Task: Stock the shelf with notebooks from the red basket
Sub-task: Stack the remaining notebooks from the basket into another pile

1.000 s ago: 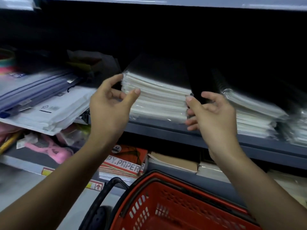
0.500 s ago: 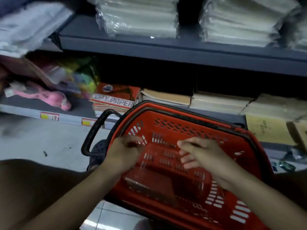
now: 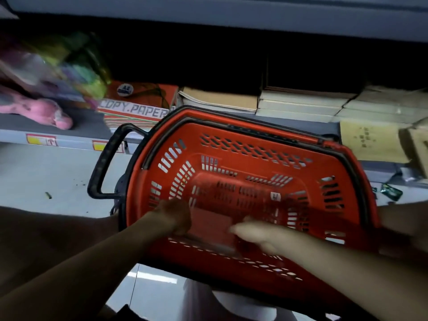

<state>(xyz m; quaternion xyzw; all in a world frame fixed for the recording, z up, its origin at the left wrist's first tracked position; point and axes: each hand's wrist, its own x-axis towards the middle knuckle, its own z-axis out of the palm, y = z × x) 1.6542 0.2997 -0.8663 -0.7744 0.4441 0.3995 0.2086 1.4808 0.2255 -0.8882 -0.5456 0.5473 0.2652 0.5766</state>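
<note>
Shop aisle, dim | red basket parked on floor against low shelf, within reach | both hands down inside | left hand curled on red notebook near basket bottom | right hand blurred, grip unclear, probably steadying the lift.

My red basket stands on the pale floor, near me; beyond it the grey shelf carries a pink packet at far left, a copy paper ream beside it, then tan notebook stacks running right; brown envelopes lean at far right.
</note>
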